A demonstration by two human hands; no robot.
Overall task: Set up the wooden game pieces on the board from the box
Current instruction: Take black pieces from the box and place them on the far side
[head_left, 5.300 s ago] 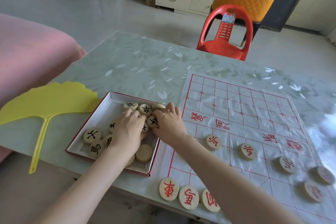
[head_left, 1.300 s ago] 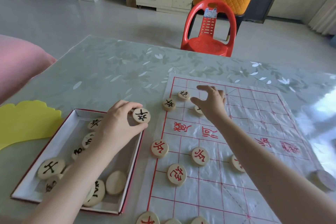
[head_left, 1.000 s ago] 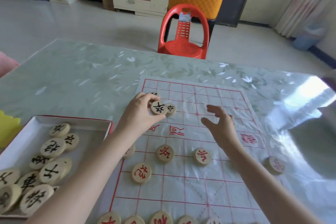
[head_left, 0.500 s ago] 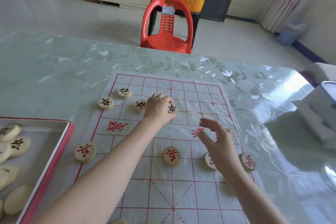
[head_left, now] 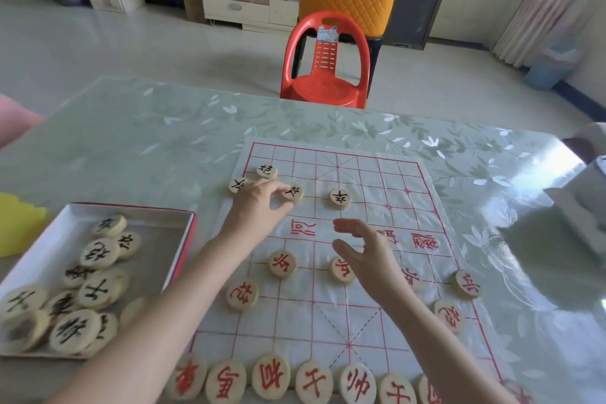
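A white sheet board (head_left: 367, 174) with a red grid lies on the table. On its far half lie three black-marked wooden discs (head_left: 340, 198), and a fourth sits at its left edge. My left hand (head_left: 259, 207) reaches over the board's left side, and its thumb and fingers pinch one black-marked disc (head_left: 294, 193). My right hand (head_left: 367, 252) hovers with spread fingers over the middle of the board, holding nothing. Red-marked discs (head_left: 282, 264) stand on the near half and in a row along the near edge. The red-rimmed box (head_left: 183, 220) at the left holds several black-marked discs.
A red plastic chair (head_left: 324, 75) stands beyond the table's far edge, with an orange padded chair behind it. A yellow leaf-shaped fan (head_left: 16, 226) lies left of the box. A white boxy object (head_left: 583, 203) sits at the table's right edge.
My left hand set a black-marked disc down near the board's middle column, then drew back left onto the neighbouring disc. My right hand stayed hovering. The view swung back leftward.
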